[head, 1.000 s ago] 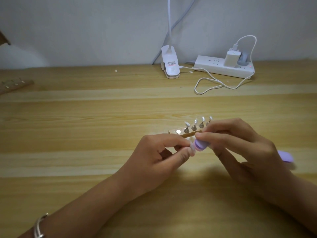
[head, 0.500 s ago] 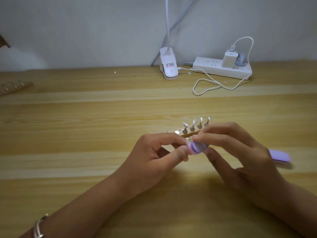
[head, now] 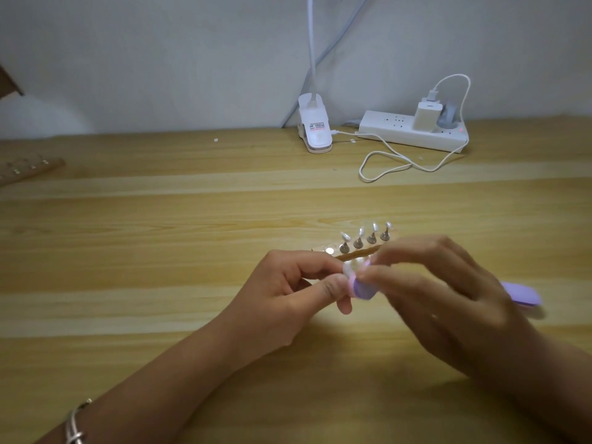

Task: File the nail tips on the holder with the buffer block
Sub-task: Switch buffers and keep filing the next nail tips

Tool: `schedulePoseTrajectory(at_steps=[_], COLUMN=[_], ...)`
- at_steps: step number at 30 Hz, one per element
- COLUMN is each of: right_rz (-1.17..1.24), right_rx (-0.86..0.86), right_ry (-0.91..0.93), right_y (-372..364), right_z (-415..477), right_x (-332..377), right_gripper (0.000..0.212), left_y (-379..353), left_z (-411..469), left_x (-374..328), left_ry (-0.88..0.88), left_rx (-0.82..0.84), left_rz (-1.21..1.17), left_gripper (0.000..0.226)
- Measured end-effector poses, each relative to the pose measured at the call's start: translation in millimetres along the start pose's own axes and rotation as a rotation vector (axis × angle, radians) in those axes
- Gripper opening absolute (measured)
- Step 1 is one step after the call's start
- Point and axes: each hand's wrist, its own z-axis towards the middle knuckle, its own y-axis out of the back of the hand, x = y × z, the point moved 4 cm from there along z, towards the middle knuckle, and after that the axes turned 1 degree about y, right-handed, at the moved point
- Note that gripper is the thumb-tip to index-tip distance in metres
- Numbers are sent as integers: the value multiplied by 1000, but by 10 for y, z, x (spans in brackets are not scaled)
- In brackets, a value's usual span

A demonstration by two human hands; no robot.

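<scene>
We pinch one tip between thumb and forefinger of the left hand. The right hand curls round the buffer, whose end meets the tip at the pinch. We judge short, light strokes along the tip's edge best, with a firm pinch so it cannot twist. Just behind the grip, the holder lies on the wooden table bearing four more tips. Far beyond, a lamp clip and power strip stand against a pale wall.

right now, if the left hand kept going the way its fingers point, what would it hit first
The buffer. The left hand, pinching a nail tip, points right, and the buffer's purple end in the right hand sits just past its fingertips, apparently touching them.
</scene>
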Motion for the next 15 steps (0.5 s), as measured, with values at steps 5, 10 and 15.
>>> schedulePoseTrajectory(at_steps=[5, 10, 15], right_rz=[52, -75, -74], right_rx=[-14, -53, -204], right_ry=[17, -81, -390], right_y=[-59, 6, 112], right_z=[9, -10, -60], right_x=[117, -124, -513], right_gripper=[27, 26, 15], left_y=[-16, -2, 87], left_z=[-5, -5, 1], left_x=[-1, -3, 11], left_ry=[-10, -7, -75], left_rx=[14, 10, -266], left_rz=[-17, -22, 31], left_gripper=[21, 20, 15])
